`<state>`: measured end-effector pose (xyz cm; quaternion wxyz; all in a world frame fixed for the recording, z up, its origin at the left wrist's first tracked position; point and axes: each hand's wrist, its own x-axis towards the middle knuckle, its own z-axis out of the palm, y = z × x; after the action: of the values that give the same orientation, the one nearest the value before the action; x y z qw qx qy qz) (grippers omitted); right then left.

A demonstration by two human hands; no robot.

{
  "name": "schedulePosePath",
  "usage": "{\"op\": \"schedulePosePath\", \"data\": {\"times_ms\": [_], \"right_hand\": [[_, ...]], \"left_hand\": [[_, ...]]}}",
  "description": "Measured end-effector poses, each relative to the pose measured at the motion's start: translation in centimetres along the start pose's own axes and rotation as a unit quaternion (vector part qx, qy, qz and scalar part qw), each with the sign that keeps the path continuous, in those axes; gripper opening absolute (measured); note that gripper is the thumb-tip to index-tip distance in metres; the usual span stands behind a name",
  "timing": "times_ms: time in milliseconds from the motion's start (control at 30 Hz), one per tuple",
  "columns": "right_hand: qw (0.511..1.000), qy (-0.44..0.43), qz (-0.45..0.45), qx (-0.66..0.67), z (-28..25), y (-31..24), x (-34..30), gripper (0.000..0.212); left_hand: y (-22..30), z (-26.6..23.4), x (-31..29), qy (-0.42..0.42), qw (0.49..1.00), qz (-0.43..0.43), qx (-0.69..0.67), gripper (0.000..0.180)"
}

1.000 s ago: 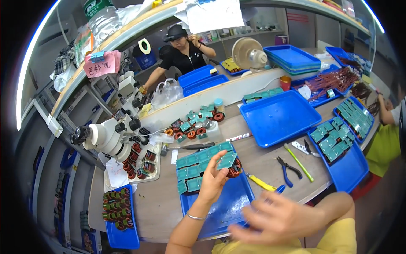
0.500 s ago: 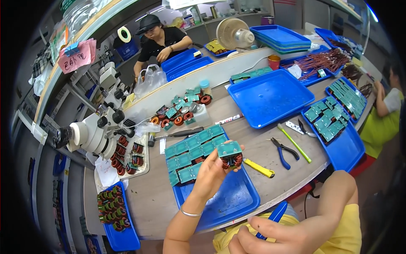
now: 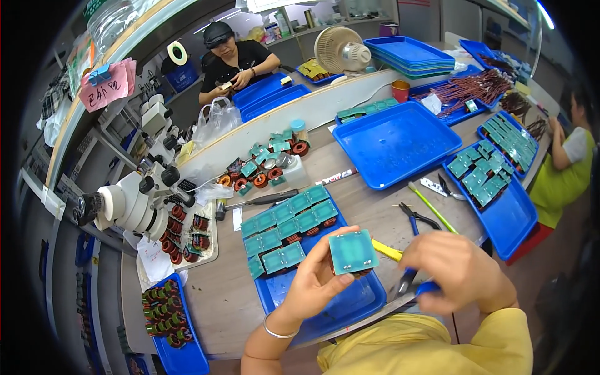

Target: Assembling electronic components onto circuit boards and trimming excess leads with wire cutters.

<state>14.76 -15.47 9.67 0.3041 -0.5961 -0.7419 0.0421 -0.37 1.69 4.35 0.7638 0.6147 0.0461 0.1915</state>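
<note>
My left hand [image 3: 312, 290] holds up a coil assembly with a green circuit board [image 3: 352, 250] on its face. Solder points show along the board's edges; dark red winding peeks out below it. To its right, my right hand [image 3: 453, 269] is curled around blue-handled nippers [image 3: 428, 288], their dark head pointing left toward the board but apart from it. Below the left hand lies a blue tray [image 3: 275, 297], its far part filled with rows of similar board-topped coils [image 3: 281, 219]. A yellow utility knife [image 3: 386, 250] is partly hidden between the hands.
Black-and-blue pliers [image 3: 419, 217] and a green stick [image 3: 434, 206] lie beyond my right hand. A large blue tray [image 3: 397, 144] sits farther back. A microscope [image 3: 125, 203] stands left, near loose coils [image 3: 178, 228]. Co-workers sit across the partition [image 3: 262, 134] and at right.
My right hand has risen from my lap with the nippers to beside the board. The left hand has tilted the board's face toward me and moved slightly right and nearer.
</note>
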Motion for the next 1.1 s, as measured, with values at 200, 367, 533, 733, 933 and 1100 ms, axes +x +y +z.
{"op": "schedulePosePath", "data": {"times_ms": [200,367,533,733,933,1100], "right_hand": [[0.993,0.110,0.023,-0.044,1.0,2.8,-0.6,0.042],[0.962,0.145,0.127,0.195,2.4,2.2,-0.1,0.035],[0.929,0.141,0.077,0.334,3.6,1.9,2.3,0.041],[0.905,0.099,0.080,0.407,4.2,1.7,3.7,0.042],[0.905,0.085,0.089,0.406,4.3,1.3,3.7,0.044],[0.923,0.145,0.089,0.344,4.1,0.8,2.9,0.050]], "left_hand": [[0.2,-0.3,-0.2,-0.085,0.979,-0.055,-0.179,0.075],[-0.6,-1.0,-0.5,-0.113,0.974,-0.077,-0.180,0.081],[-1.0,-0.8,-0.5,-0.137,0.973,-0.069,-0.174,0.082],[-0.9,-1.1,-1.1,-0.172,0.947,-0.111,-0.249,0.080],[-0.3,-0.1,-1.0,-0.148,0.951,-0.090,-0.257,0.084],[0.0,-0.4,-0.7,-0.135,0.960,-0.114,-0.219,0.097]]}}
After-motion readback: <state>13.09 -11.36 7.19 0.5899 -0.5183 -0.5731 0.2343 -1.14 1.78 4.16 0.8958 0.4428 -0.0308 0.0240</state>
